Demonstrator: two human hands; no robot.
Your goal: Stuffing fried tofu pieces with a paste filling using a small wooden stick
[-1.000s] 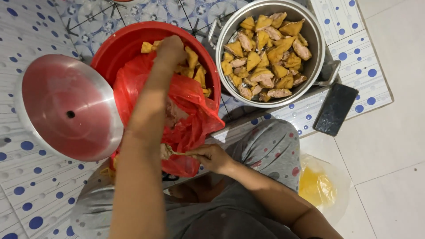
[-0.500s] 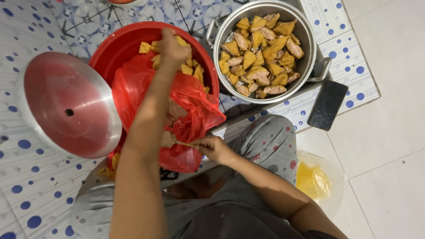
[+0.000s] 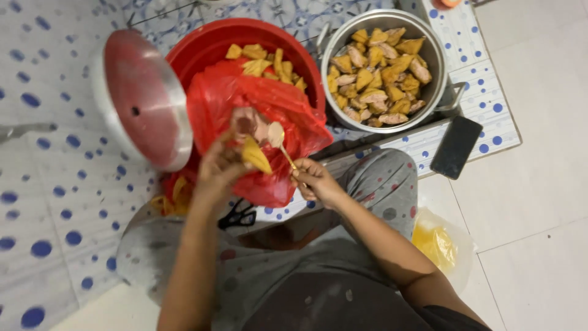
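Head view: above the red bag (image 3: 269,104), the left hand (image 3: 217,168) has its fingers clamped on a yellow tofu puff (image 3: 256,155). The right hand (image 3: 315,181), just right of it, grips a spoon (image 3: 278,138) whose long axis points up-left toward the puff.

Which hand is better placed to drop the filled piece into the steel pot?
Probably left. The left hand already holds the yellow tofu piece; the right hand, though nearer the steel pot, holds the spoon.
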